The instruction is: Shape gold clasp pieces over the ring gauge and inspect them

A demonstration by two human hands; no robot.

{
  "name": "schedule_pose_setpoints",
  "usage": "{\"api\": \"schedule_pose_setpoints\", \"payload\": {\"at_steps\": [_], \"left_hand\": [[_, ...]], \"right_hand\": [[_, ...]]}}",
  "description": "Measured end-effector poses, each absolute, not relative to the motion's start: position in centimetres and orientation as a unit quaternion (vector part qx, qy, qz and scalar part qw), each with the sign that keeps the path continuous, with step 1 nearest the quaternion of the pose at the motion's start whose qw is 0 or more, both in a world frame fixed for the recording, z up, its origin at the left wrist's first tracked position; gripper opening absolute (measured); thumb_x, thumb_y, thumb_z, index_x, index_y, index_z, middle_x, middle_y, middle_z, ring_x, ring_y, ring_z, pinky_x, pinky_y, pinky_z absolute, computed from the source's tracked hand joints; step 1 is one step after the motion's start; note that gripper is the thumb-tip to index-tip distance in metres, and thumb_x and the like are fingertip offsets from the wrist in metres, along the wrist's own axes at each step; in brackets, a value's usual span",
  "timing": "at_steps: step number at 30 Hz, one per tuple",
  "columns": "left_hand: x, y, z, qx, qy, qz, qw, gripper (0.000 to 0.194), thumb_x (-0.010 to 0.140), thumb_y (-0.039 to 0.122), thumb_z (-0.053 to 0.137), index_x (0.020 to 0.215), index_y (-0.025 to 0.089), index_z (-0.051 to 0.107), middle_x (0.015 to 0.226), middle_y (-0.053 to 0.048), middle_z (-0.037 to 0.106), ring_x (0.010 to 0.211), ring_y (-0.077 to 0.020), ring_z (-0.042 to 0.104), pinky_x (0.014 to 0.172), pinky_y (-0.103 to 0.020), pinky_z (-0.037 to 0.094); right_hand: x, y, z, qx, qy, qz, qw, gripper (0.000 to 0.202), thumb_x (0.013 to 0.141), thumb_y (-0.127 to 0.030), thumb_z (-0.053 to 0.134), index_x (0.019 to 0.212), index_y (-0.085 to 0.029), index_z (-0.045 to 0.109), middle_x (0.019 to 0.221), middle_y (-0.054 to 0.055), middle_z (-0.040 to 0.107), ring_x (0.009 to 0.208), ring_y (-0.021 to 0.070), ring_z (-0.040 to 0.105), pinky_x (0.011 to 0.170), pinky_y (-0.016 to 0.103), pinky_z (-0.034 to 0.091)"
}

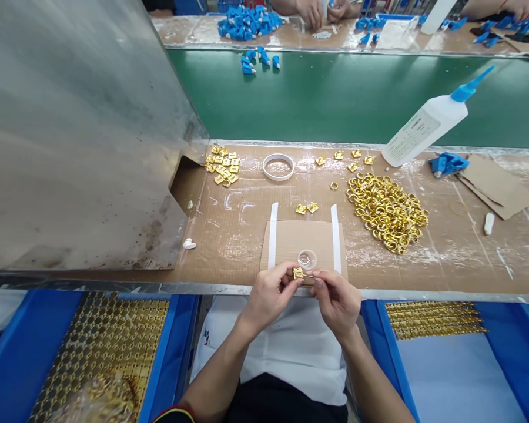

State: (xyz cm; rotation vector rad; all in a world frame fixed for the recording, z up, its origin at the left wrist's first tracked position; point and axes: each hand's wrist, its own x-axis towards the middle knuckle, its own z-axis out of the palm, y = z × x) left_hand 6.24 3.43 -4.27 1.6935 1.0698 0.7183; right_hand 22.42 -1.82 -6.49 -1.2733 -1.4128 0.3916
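At the bench's front edge, my left hand (270, 295) pinches a small gold square piece (298, 274) between thumb and fingers. My right hand (337, 298) is closed on a thin stick-like tool (309, 276), its tip against the gold piece. Just beyond my fingers sits a small clear round dish (307, 259) on a cardboard pad (302, 235) with white tape strips. Two gold square pieces (307, 208) lie past the pad. To the right is a heap of gold rings (388, 208).
A metal housing (83, 135) rises at the left. Farther back are a tape roll (278, 167), gold squares (223, 164), a tilted glue bottle (427, 129) and a green belt (335, 94). Blue trays (161, 358) with gold pieces flank my lap. Other people's hands (312, 12) work opposite.
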Motion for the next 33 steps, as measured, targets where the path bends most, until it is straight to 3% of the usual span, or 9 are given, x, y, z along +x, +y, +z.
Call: {"api": "schedule_pose_setpoints", "payload": {"at_steps": [33], "left_hand": [[6.24,3.4,-4.5,0.697,0.434,0.295,0.489,0.02,0.091,0.021,0.062,0.109,0.016,0.069,0.061,0.005,0.057,0.049,-0.01,0.047,0.05,-0.02,0.039]], "right_hand": [[22.32,-1.69,-6.24,-0.527,-0.609,0.169,0.568,0.021,0.097,-0.011,0.058,0.107,-0.024,0.071,0.093,0.005,0.08,0.052,0.012,0.068,0.049,0.021,0.058]]}}
